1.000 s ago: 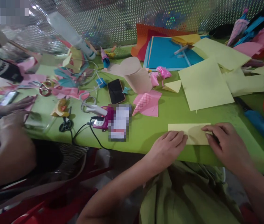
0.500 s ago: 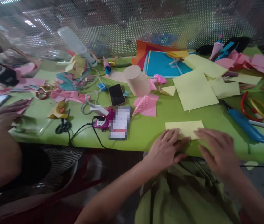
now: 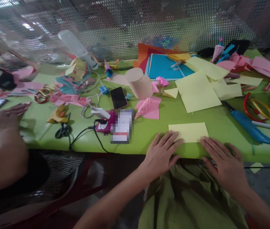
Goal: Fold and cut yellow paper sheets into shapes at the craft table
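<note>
A pale yellow rectangle of paper (image 3: 189, 131) lies flat near the front edge of the green table. The fingers of my left hand (image 3: 165, 151) are stretched out, with their tips on the paper's lower left corner. My right hand (image 3: 224, 156) also lies open, its fingertips touching the lower right corner. Neither hand grips anything. Beyond the paper are larger yellow sheets (image 3: 198, 92), lying loosely over one another. To the right is a blue-handled cutter or knife-like tool (image 3: 251, 125), whose exact kind I cannot make out.
Scissors with red and yellow handles (image 3: 246, 108) lie at the right. Left of me are a phone (image 3: 122, 125), a purple power socket (image 3: 103, 125) with cables and a pink paper cone (image 3: 145, 108). Another person's hands (image 3: 6, 117) rest at the far left. Blue sheets (image 3: 166, 66) lie at the back.
My left hand has drawn back left from the middle of the paper to its corner. My right hand has settled flatter at the lower right corner.
</note>
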{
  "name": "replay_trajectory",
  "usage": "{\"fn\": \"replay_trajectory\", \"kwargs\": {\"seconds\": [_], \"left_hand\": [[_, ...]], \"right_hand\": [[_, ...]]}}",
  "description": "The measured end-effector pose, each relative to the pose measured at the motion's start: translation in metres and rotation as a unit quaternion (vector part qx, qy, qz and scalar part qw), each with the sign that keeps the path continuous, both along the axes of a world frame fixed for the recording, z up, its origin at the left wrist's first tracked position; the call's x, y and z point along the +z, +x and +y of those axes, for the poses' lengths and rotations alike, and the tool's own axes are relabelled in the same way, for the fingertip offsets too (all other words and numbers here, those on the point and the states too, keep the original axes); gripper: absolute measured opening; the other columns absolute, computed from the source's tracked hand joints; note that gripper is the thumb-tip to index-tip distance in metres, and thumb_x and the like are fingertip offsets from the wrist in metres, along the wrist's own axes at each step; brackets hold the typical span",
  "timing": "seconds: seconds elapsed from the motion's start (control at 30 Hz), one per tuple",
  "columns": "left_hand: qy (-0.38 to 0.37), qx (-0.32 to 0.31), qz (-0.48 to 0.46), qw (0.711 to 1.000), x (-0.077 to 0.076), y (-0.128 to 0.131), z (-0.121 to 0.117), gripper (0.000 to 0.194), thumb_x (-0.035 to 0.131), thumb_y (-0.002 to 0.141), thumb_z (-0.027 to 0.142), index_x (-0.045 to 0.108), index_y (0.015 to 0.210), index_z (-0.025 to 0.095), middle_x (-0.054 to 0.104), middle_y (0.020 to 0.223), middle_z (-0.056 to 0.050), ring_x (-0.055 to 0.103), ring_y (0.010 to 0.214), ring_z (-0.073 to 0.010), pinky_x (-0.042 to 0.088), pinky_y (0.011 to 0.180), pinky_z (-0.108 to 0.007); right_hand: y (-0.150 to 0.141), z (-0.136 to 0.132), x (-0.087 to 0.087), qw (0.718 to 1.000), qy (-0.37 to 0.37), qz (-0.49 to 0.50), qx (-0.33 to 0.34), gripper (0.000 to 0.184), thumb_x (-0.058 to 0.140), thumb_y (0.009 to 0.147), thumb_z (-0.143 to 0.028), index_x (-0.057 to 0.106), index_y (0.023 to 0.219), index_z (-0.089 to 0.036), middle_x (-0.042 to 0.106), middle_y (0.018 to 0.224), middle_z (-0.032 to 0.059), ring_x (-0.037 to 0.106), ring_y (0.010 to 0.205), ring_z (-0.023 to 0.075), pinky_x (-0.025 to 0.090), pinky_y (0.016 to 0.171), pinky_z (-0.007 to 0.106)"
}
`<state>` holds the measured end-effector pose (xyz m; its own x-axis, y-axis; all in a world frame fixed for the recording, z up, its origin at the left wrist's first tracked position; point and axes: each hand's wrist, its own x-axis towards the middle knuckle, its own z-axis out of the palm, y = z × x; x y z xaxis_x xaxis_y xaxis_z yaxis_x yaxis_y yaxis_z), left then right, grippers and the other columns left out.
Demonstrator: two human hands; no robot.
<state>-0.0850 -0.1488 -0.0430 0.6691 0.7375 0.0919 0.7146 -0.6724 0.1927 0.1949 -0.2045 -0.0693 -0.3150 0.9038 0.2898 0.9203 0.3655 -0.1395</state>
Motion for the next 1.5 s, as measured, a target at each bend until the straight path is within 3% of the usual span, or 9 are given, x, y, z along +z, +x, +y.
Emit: {"fn": "replay_trajectory", "kwargs": {"seconds": [0.27,0.43,0.6,0.67,0.77,1.0,1.17,1.3,1.5], "left_hand": [[0.056,0.052,0.005,0.997,-0.012,-0.022,-0.016,0.056,0.049,0.104,0.045,0.043,0.158,0.030,0.045,0.163,0.000,0.036,0.154,-0.0224,0.006,0.133,-0.049],[0.061,0.074,0.009,0.995,-0.012,-0.032,-0.023,0.055,0.051,0.104,0.043,0.046,0.156,0.027,0.049,0.161,-0.003,0.037,0.154,-0.0235,0.004,0.133,-0.050],[0.086,0.069,-0.017,0.994,-0.007,-0.013,-0.028,0.056,0.046,0.104,0.048,0.049,0.152,0.021,0.039,0.167,-0.009,0.025,0.159,-0.0273,0.001,0.131,-0.054],[0.075,0.027,-0.018,0.997,-0.006,0.004,-0.027,0.065,0.042,0.104,0.054,0.038,0.159,0.020,0.035,0.169,-0.008,0.021,0.160,-0.0255,0.003,0.132,-0.054],[0.040,0.016,-0.001,0.999,-0.006,0.021,-0.023,0.066,0.037,0.106,0.054,0.031,0.162,0.019,0.038,0.167,-0.005,0.030,0.157,-0.0213,0.013,0.132,-0.048],[0.010,0.043,0.000,0.999,-0.005,0.004,-0.015,0.061,0.039,0.107,0.052,0.038,0.159,0.020,0.045,0.164,-0.007,0.036,0.154,-0.0236,0.022,0.129,-0.051],[-0.008,0.021,-0.027,0.999,0.004,0.004,-0.009,0.053,0.041,0.106,0.051,0.050,0.149,0.020,0.053,0.158,-0.009,0.043,0.149,-0.0258,0.025,0.128,-0.055],[-0.005,0.015,-0.049,0.999,0.016,0.011,0.005,0.044,0.045,0.106,0.047,0.059,0.140,0.022,0.055,0.155,-0.010,0.045,0.147,-0.0264,0.028,0.126,-0.054],[-0.019,0.058,-0.040,0.997,0.031,0.022,0.047,0.059,0.056,0.102,0.044,0.042,0.154,0.021,0.050,0.159,-0.013,0.040,0.150,-0.0314,0.028,0.124,-0.058]], "right_hand": [[0.001,0.000,-0.006,1.000,0.017,0.017,0.001,0.064,0.059,0.101,-0.028,0.038,0.161,-0.031,0.057,0.155,0.0041,0.058,0.137,0.0286,0.027,0.119,0.050],[0.002,-0.001,-0.011,0.999,0.022,0.028,-0.003,0.066,0.060,0.101,-0.028,0.037,0.162,-0.031,0.057,0.155,0.0038,0.059,0.135,0.0301,0.027,0.118,0.052],[-0.002,0.002,-0.013,0.999,0.032,0.041,-0.003,0.064,0.060,0.100,-0.029,0.040,0.160,-0.033,0.057,0.154,0.0043,0.059,0.135,0.0316,0.029,0.116,0.055],[-0.002,0.003,-0.012,0.998,0.037,0.042,0.000,0.064,0.061,0.100,-0.029,0.040,0.160,-0.034,0.057,0.154,0.0040,0.059,0.134,0.0313,0.031,0.115,0.055],[0.006,0.001,-0.010,0.999,0.031,0.034,0.011,0.065,0.060,0.100,-0.030,0.038,0.161,-0.034,0.058,0.154,0.0032,0.057,0.136,0.0315,0.030,0.117,0.055],[0.037,-0.004,-0.007,0.998,0.051,0.045,-0.010,0.057,0.062,0.099,-0.029,0.049,0.154,-0.033,0.064,0.147,0.0032,0.057,0.136,0.0314,0.033,0.118,0.056],[0.017,0.013,0.005,0.995,0.068,0.059,0.046,0.057,0.061,0.099,-0.024,0.048,0.154,-0.029,0.065,0.146,0.0060,0.060,0.133,0.0276,0.038,0.115,0.050],[0.003,0.023,0.003,0.994,0.047,0.052,0.089,0.048,0.059,0.100,-0.024,0.054,0.147,-0.026,0.067,0.143,0.0054,0.063,0.128,0.0262,0.043,0.109,0.047],[0.000,0.021,-0.007,0.991,0.064,0.084,0.080,0.045,0.062,0.098,-0.020,0.058,0.143,-0.025,0.070,0.137,0.0072,0.064,0.122,0.0267,0.047,0.104,0.046]]}}
